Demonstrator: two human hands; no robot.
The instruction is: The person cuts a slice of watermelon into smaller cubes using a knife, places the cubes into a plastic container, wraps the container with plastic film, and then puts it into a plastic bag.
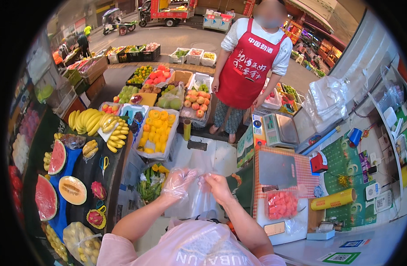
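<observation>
My left hand (179,182) is covered by a thin clear plastic glove, its fingers curled at the edge of a piece of clear plastic film (199,199). The film looks like a bag, though its outline is hard to make out. Bare, my right hand (218,188) pinches the film's other side between thumb and fingers. Both hands are in front of my chest, over the pale floor. To the right, a clear container of red fruit cubes (282,204) rests on a white board (291,229). A dark-handled knife (270,188) lies just behind it.
A person in a red apron (248,66) stands ahead. At left, a dark counter (87,173) carries watermelon pieces (45,196), a halved melon (72,189), dragon fruit (98,190) and bananas (90,121). A crate of yellow fruit (157,133) stands ahead; a scale (281,128) is at right.
</observation>
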